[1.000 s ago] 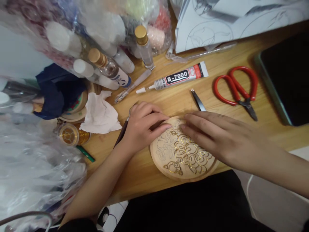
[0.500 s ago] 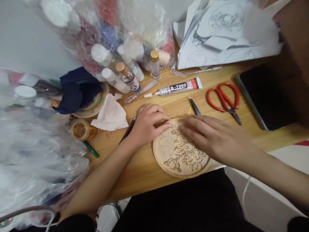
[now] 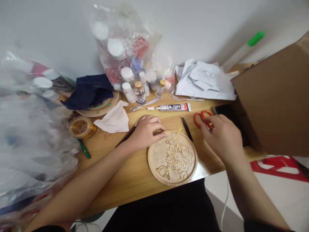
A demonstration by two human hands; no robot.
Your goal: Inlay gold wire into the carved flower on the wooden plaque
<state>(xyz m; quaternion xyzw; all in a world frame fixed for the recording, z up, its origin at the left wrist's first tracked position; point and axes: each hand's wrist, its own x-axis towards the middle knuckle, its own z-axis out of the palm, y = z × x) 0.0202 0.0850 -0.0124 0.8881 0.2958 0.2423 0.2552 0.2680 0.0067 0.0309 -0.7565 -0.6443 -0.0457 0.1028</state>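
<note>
Disc: we see the wooden disc (image 3: 161, 160) just below the centre of the frame, lying flat on the counter (image 3: 116, 185) near its front edge.
Pattern: gold flower (image 3: 178, 156) at the disc's middle and right; thin drawn lines at its upper left.
Wire: a loose gold wire (image 3: 179, 131) curves over the disc's top edge.
Left hand: our left hand (image 3: 147, 130) rests at the disc's upper-left edge, thumb and forefinger slightly apart.
Right hand: our right hand (image 3: 223, 135), right of centre, is bent over the cutters; we cannot tell whether its fingers have closed on them.
Cutters: red handles (image 3: 202, 116) show at the fingertips; the rest is largely hidden.
Tweezers: dark tweezers (image 3: 187, 129) lie between disc and cutters.
Glue: the B-7000 tube (image 3: 175, 107) lies above the disc, nozzle to the left.
Pens: a pale pen (image 3: 148, 104) lies just left of the tube; a dark pen (image 3: 125, 137) runs beside our left wrist.
Left of frame: tissue (image 3: 114, 119), spool (image 3: 82, 127), green stick (image 3: 84, 149), navy cloth (image 3: 88, 91) on wooden rounds (image 3: 108, 104), and a plastic bag (image 3: 36, 129).
Top centre: a corked bottle (image 3: 140, 95) and a gold-capped vial (image 3: 160, 89) stand before a stuffed bag (image 3: 111, 48).
Right of frame: papers (image 3: 205, 80), a dark phone (image 3: 224, 111) partly behind our right hand, and a brown box (image 3: 272, 103).
</note>
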